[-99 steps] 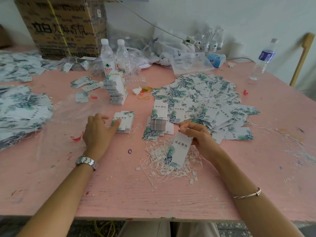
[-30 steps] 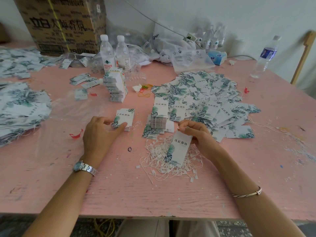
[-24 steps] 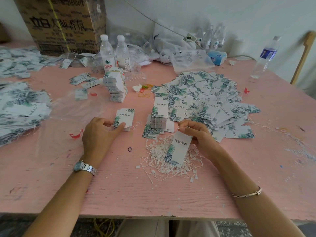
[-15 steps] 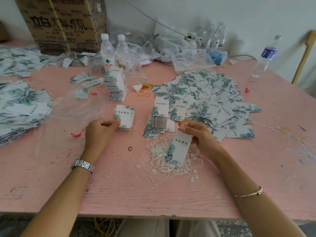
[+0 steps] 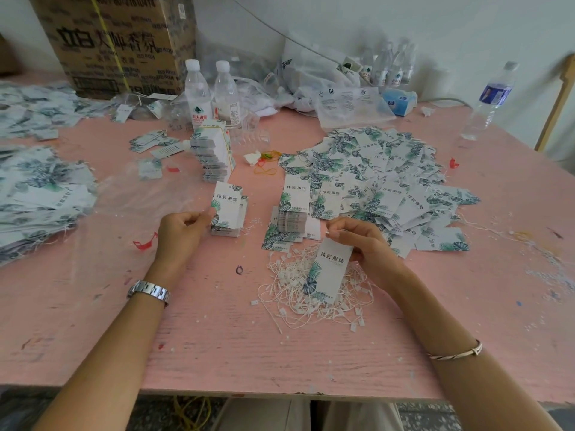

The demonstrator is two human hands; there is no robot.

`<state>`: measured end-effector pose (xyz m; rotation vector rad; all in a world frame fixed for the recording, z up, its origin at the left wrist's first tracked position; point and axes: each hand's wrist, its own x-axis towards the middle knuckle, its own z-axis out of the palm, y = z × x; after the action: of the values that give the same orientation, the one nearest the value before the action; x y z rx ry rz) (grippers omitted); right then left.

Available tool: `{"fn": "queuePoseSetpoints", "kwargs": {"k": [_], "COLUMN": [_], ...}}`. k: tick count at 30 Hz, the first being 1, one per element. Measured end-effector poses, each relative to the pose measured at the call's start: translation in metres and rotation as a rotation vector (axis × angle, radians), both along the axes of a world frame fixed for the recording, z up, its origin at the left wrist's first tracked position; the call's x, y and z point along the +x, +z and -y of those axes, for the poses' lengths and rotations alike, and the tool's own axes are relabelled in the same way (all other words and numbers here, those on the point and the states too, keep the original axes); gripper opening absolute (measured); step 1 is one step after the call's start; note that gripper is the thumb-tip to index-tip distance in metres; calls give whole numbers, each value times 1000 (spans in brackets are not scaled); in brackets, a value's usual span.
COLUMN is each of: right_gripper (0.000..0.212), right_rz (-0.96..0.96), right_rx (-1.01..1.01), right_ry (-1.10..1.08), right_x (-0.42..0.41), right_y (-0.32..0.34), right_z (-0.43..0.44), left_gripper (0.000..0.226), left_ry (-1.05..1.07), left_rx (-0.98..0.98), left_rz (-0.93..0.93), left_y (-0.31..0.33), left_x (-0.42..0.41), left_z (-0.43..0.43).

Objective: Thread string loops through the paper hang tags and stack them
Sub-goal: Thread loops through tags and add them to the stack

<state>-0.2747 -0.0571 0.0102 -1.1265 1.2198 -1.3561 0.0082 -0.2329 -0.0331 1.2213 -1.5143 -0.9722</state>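
Left grip (image 5: 182,233) pinches the edge of one hang tag (image 5: 227,203), raised above a small tag stack (image 5: 225,233) at frame centre. Right grip (image 5: 365,244) pinches the top of a second tag (image 5: 328,272) lying over the string loops (image 5: 289,293) on the pink desk (image 5: 217,337), lower centre-right. Loose tags (image 5: 373,181) spread just behind.

Head camera looks forward-down, close over table (image 5: 217,337); edges seemingly warped.

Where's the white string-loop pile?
Head view: white string-loop pile lies right of centre on the pink table, under the leaf-print paper tag pinched by the right hand.
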Motion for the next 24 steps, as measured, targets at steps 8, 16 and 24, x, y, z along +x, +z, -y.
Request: {"fn": "queuePoseSetpoints", "kwargs": {"k": [8,16,24], "right_gripper": [13,12,7], "right_rz": [-10,-12,-4], "right_rx": [7,9,11], "right_ry": [0,-9,-1], "right_x": [0,0,1], "right_y": [-1,-1,0], "right_z": [1,1,-1], "left_gripper": [31,27,37], "left_ry": [28,104,-18], "left_rx": [19,-47,3], "left_rz": [67,120,-38], "left_y": [4,12,15], "left_x": [0,2,7], "left_z": [0,-10,-18]}}
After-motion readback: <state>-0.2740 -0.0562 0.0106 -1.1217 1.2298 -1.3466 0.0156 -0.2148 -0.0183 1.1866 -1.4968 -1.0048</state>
